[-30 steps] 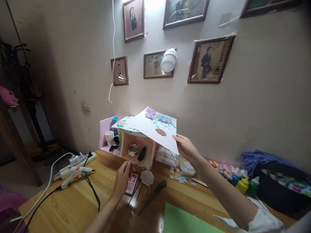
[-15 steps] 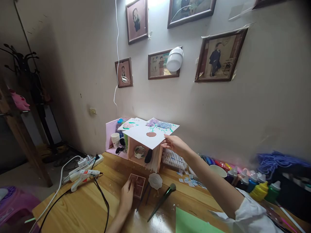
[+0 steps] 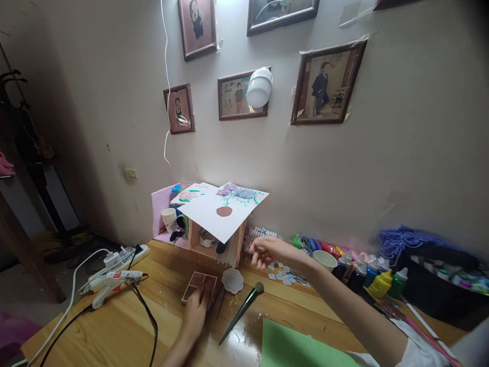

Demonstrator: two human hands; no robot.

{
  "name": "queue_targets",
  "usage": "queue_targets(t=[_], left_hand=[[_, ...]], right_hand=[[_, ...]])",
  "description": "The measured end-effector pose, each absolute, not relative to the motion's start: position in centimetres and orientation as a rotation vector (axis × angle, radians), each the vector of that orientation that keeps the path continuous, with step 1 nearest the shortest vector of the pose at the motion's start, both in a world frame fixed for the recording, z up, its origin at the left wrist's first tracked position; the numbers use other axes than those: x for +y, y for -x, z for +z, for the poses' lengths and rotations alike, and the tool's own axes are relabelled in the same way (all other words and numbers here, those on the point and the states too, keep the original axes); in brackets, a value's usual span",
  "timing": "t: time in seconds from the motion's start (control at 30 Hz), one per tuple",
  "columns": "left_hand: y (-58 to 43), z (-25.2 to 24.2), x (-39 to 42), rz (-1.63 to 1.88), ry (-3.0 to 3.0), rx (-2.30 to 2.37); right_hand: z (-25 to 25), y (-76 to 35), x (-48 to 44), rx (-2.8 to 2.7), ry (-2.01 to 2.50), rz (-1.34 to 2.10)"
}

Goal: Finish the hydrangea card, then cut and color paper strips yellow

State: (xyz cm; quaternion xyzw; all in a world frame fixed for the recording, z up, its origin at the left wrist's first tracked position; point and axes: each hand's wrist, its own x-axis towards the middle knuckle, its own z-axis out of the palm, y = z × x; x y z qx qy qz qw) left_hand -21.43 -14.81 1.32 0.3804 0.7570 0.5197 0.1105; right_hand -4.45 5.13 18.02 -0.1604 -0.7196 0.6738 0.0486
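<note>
A white sheet with a paper flower picture (image 3: 221, 209) lies on top of the small wooden shelf box (image 3: 202, 237) by the wall. My right hand (image 3: 267, 252) hovers just right of the box, below the sheet, fingers loosely spread and holding nothing. My left hand (image 3: 195, 315) rests on the table with its fingers on the near corner of a brown sectioned tray (image 3: 198, 283). A white flower-shaped palette (image 3: 232, 280) and a dark green brush (image 3: 240, 313) lie right of the tray.
A glue gun (image 3: 114, 280) and a power strip (image 3: 122, 256) with cables lie at the left. A green sheet (image 3: 298, 346) is at the near edge. Paint bottles (image 3: 367, 278), a paper cup (image 3: 324, 259), paper scraps (image 3: 286, 277) and blue yarn (image 3: 405, 239) sit at the right.
My right hand laid the flower sheet onto the box, let go and drew back downward. My left hand pulled the brown tray nearer across the table.
</note>
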Motion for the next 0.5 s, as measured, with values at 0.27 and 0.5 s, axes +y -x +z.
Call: queue_targets(t=[0.27, 0.5], left_hand=[[15.7, 4.6, -6.6, 1.088, -1.536, 2.091], [10.5, 6.1, 3.2, 0.984, -1.755, 1.899]], right_hand=[[13.2, 4.5, -4.2, -2.906, -0.572, 0.554], [8.9, 6.4, -7.5, -2.797, -0.645, 0.037]])
